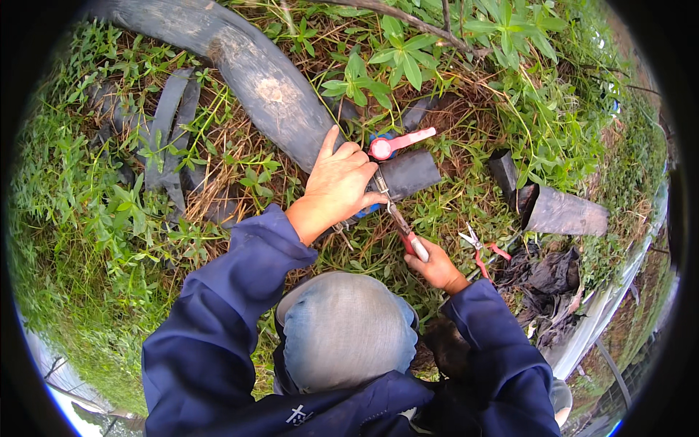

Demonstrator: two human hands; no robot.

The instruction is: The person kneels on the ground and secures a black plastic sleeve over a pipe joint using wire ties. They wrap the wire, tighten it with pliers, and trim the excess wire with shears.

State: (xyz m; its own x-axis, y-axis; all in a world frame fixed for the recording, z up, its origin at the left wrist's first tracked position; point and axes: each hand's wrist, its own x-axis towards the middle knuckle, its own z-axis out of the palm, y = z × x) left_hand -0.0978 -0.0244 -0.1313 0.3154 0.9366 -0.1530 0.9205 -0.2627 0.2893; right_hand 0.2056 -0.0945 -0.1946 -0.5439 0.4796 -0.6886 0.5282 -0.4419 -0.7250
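Observation:
My left hand rests spread on the end of a wide black plastic hose, beside a blue valve with a red lever handle. My right hand grips the red handle of a worn metal tool, probably pliers; its far end reaches a metal clamp by my left thumb. A short black hose piece extends from the valve to the right. Under my left wrist, another clamp's bolt shows. The joint between hose and valve is mostly hidden by my left hand.
Red-handled pruning shears lie in the grass at right. Beyond them are a cut black pipe piece and crumpled black plastic film. Black strips lie at left. A woody branch crosses the top; clear plastic sheeting runs along the right.

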